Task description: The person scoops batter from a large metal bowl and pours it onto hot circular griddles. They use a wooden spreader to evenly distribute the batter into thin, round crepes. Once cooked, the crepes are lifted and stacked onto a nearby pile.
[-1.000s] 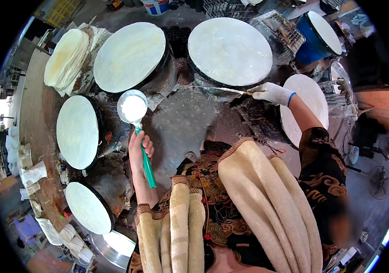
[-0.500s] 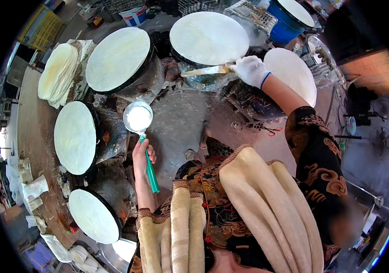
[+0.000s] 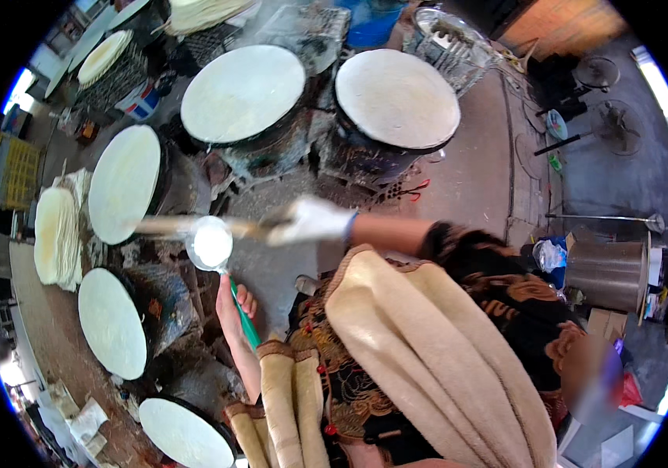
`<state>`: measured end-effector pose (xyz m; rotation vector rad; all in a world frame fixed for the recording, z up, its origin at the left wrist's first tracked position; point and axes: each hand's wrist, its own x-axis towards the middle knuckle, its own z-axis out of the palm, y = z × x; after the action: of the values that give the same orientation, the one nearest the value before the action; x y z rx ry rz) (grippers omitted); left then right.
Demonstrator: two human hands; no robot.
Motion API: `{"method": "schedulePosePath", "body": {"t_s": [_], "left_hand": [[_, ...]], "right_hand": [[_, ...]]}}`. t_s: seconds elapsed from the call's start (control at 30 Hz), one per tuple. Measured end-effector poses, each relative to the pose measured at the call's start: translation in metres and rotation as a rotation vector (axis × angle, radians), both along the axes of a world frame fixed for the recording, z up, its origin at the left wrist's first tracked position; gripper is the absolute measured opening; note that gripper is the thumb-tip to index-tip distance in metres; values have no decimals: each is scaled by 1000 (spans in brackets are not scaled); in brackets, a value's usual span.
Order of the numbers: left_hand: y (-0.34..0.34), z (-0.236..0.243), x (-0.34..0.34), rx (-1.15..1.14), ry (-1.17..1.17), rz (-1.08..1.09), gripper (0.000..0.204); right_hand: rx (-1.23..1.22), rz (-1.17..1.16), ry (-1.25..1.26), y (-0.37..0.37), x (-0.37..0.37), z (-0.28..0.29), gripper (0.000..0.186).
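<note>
My left hand (image 3: 232, 312) holds the green handle of a ladle (image 3: 209, 243) filled with white batter. My gloved right hand (image 3: 307, 220), blurred by motion, grips a long pale flat stick (image 3: 162, 225) that stretches leftward past the ladle, its far end by the rim of a white-coated round griddle (image 3: 123, 175). Further griddles surround me: two at the back (image 3: 242, 92) (image 3: 396, 97), others at the left (image 3: 111, 324) and lower left (image 3: 186, 429). All have white surfaces on dark, crusted stands. Whether the stick touches the griddle or the ladle I cannot tell.
A stack of thin white sheets (image 3: 57, 234) sits at the left on a long board (image 3: 37, 327). A blue bucket (image 3: 373, 19) and metal grid (image 3: 303, 35) are behind the back griddles. Fans (image 3: 615, 125) and a steel drum (image 3: 607, 273) stand at the right.
My right hand has swept leftward with the stick, from the right-side griddles to above the middle floor. The view has turned, shifting the back griddles leftward. The ladle stays in my left hand.
</note>
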<state>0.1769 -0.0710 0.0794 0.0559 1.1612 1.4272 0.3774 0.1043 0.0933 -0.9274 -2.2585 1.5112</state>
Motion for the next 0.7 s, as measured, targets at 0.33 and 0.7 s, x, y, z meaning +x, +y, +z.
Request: {"method": "schedulePosePath", "body": {"t_s": [0.33, 0.7], "left_hand": [[17, 0, 49, -60, 25, 81, 31], [21, 5, 93, -157, -86, 183, 44]], "right_hand": [[-543, -210, -106, 7, 65, -67, 40], [321, -1614, 4, 228, 402, -110, 40]]}}
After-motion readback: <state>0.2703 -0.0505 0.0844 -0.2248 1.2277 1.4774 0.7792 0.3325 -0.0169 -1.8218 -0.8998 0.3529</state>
